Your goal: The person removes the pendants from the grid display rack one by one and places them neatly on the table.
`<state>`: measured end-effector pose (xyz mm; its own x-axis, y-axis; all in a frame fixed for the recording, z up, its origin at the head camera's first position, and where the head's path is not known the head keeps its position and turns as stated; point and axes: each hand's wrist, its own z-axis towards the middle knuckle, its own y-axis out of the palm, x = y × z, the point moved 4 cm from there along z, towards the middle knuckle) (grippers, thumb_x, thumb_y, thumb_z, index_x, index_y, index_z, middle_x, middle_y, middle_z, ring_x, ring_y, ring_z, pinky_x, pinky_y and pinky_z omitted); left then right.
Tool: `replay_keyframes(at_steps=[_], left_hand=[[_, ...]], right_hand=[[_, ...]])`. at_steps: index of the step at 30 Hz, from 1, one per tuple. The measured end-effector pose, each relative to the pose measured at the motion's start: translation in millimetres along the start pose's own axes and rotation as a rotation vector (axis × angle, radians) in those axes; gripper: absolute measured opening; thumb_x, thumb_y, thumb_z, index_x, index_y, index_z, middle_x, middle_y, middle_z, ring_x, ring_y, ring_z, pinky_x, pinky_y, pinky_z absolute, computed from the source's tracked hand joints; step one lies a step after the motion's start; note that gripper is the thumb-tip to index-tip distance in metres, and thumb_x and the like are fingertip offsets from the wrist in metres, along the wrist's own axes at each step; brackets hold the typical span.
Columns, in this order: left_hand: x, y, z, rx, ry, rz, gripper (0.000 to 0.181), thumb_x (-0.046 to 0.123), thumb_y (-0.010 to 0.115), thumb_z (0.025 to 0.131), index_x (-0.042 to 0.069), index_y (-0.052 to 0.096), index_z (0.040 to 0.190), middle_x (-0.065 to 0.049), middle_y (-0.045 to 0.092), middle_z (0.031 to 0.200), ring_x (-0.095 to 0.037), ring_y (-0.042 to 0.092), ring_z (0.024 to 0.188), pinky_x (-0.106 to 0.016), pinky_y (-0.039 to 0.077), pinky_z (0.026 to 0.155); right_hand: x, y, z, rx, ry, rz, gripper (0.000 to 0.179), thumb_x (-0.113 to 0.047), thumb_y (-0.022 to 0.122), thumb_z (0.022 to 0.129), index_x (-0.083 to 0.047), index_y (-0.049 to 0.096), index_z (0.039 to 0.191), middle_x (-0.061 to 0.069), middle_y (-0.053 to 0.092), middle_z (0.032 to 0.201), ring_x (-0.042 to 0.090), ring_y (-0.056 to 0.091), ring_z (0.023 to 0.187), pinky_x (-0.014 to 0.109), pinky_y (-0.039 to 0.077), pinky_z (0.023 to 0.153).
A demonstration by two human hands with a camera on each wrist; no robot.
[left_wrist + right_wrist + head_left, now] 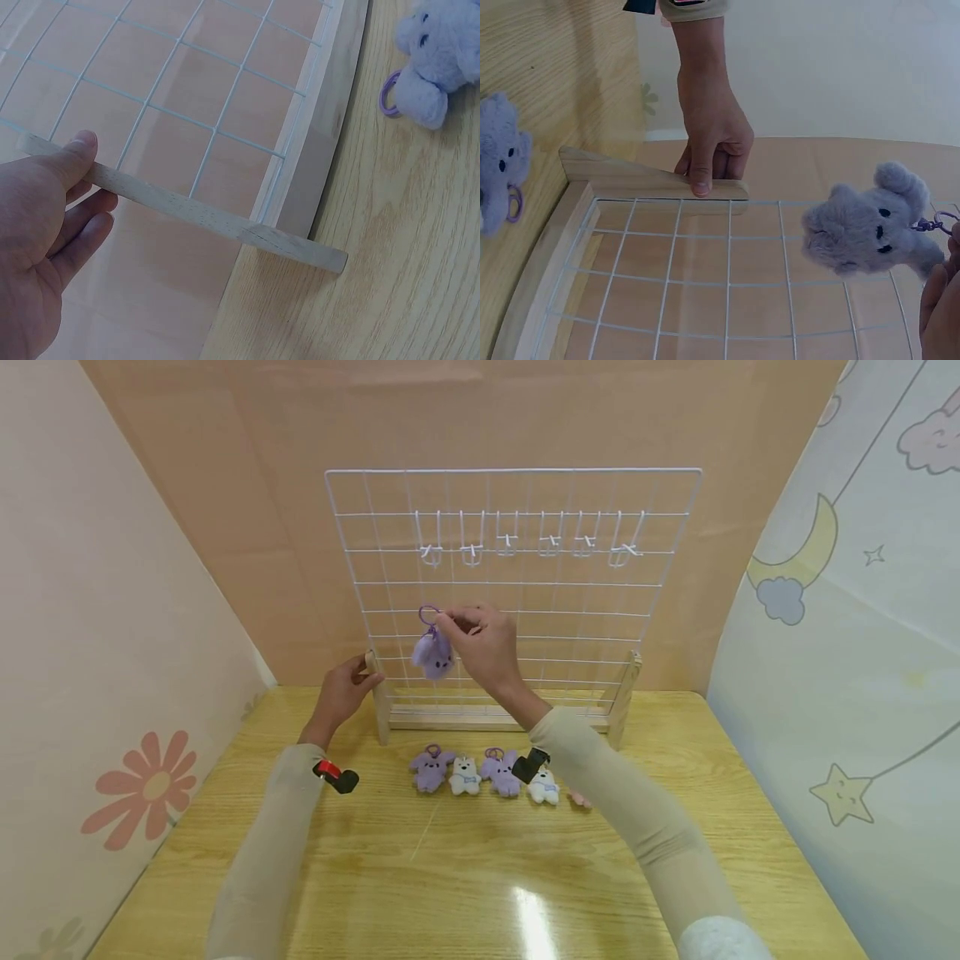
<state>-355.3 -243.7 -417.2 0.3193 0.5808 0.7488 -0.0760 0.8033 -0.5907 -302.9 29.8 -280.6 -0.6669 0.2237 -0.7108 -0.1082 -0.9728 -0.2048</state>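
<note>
In the head view my right hand (489,647) pinches the ring of a purple plush keychain (433,657), which dangles in front of a white wire grid (517,583). The right wrist view shows the same plush (866,225) with its purple chain and ring at the fingertips. My left hand (343,697) grips the upper end of the grid stand's left wooden post (202,214), thumb on one side and fingers on the other. Several white hooks (507,539) hang in a row on the upper part of the grid, with nothing on them.
On the table (420,893), before the stand's wooden base (450,720), lies a row of plush keychains: purple ones (431,770), white ones (465,777) and a pink one (581,799) partly behind my right sleeve. Patterned walls (840,652) flank both sides.
</note>
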Motion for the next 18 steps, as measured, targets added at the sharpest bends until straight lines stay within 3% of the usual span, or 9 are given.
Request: replay_keyframes(at_steps=[6,8,14,18], left_hand=[[-0.4,0.0,0.7,0.011,0.017,0.007,0.054,0.025,0.067,0.102,-0.001,0.051,0.147,-0.026,0.056,0.143,-0.043,0.066,0.116,-0.057,0.055,0.095],[-0.3,0.0,0.6,0.013,0.020,0.005,0.054,0.025,0.067,0.102,-0.001,0.052,0.147,-0.026,0.057,0.143,-0.043,0.067,0.116,-0.057,0.056,0.095],[-1.2,-0.1,1.3,0.011,0.026,0.002,0.055,0.027,0.066,0.102,-0.001,0.051,0.147,-0.026,0.056,0.144,-0.044,0.066,0.116,-0.057,0.055,0.095],[-2.3,0.1,1.5,0.002,0.017,0.009,0.056,0.028,0.065,0.103,-0.001,0.050,0.148,-0.026,0.055,0.145,-0.043,0.066,0.117,-0.056,0.055,0.096]], right_hand=[[8.5,4.8,-11.8,-0.043,-0.010,-0.023,0.020,-0.022,0.076,0.094,-0.004,0.082,0.097,0.007,0.071,0.106,0.019,0.065,0.086,0.027,0.057,0.070],[12.4,6.7,-17.2,-0.066,0.003,-0.013,0.020,-0.023,0.075,0.095,-0.005,0.082,0.098,0.006,0.075,0.110,0.020,0.069,0.083,0.028,0.058,0.067],[23.9,13.4,-34.6,-0.130,0.033,0.014,0.019,-0.022,0.072,0.098,-0.008,0.083,0.101,0.005,0.079,0.102,0.016,0.075,0.086,0.026,0.061,0.067],[30.7,17.3,-47.3,-0.161,0.067,0.038,0.019,-0.023,0.072,0.098,-0.008,0.083,0.102,0.005,0.079,0.099,0.013,0.075,0.079,0.024,0.058,0.059]])
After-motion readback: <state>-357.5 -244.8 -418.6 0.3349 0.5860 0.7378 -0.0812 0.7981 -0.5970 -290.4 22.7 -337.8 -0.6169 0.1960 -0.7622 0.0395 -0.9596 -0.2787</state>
